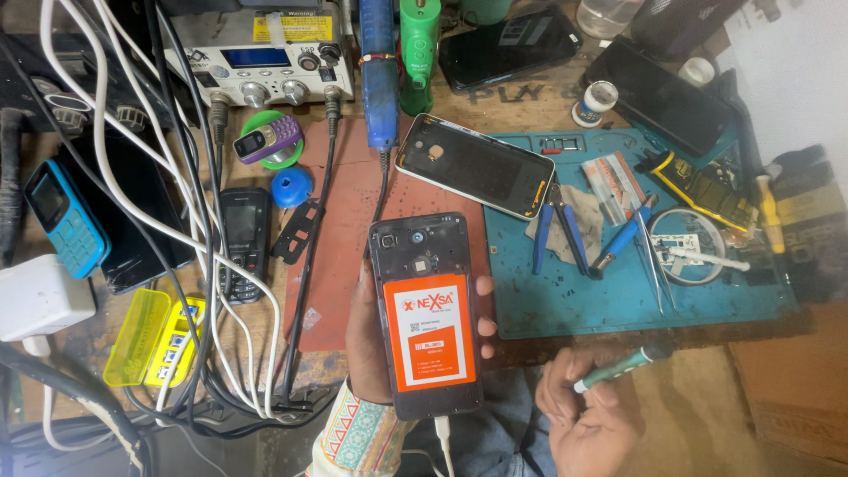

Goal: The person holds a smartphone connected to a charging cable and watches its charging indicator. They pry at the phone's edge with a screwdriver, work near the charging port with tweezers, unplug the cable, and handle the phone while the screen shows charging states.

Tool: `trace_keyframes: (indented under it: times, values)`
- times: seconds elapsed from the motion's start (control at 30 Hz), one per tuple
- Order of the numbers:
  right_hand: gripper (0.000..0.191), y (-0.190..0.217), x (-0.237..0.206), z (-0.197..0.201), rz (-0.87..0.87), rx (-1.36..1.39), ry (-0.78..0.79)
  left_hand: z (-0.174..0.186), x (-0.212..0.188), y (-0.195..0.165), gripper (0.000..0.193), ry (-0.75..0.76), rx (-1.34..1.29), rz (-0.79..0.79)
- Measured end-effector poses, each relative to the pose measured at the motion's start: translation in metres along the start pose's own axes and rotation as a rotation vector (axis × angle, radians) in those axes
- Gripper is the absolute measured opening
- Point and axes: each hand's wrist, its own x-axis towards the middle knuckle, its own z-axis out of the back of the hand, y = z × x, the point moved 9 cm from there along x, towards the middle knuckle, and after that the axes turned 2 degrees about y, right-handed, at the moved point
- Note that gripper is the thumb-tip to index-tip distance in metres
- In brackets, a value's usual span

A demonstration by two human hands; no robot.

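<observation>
Orange battery (429, 331) fills the lower half of the opened phone (426, 314), which sits just below the middle of the frame, back side up. The phone's long axis runs nearly top to bottom of the frame, leaning slightly left at the top; its camera end points up toward the bench, and its bottom end, with a white cable (444, 446) plugged in, points down toward the person. The left hand (375, 340) is clamped around the phone from behind, fingertips showing on its right edge. The right hand (587, 415), at lower right, is closed around a green-handled tool (614, 369) that slants up to the right. Above the phone, the removed back cover (475, 164) lies tilted across a red pad (340, 238) and a blue mat (574, 296).
</observation>
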Motion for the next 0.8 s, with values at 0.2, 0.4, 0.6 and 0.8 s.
trace_keyframes:
  times: [0.2,0.4,0.6,0.8]
  values:
    - [0.036,0.002,-0.002,0.003,0.001,-0.06,-0.039,0.002,-0.001,0.001,0.092,-0.028,0.015,0.008]
    - [0.042,0.005,-0.002,0.0,0.05,-0.152,-0.052,0.002,0.0,0.001,0.093,-0.038,-0.009,0.012]
    - [0.042,0.01,-0.007,-0.001,0.056,-0.421,-0.208,0.003,-0.002,-0.006,0.086,-0.059,0.072,-0.038]
    - [0.031,0.035,-0.006,-0.029,0.218,-0.505,-0.126,0.005,-0.004,-0.013,0.078,-0.061,0.069,-0.087]
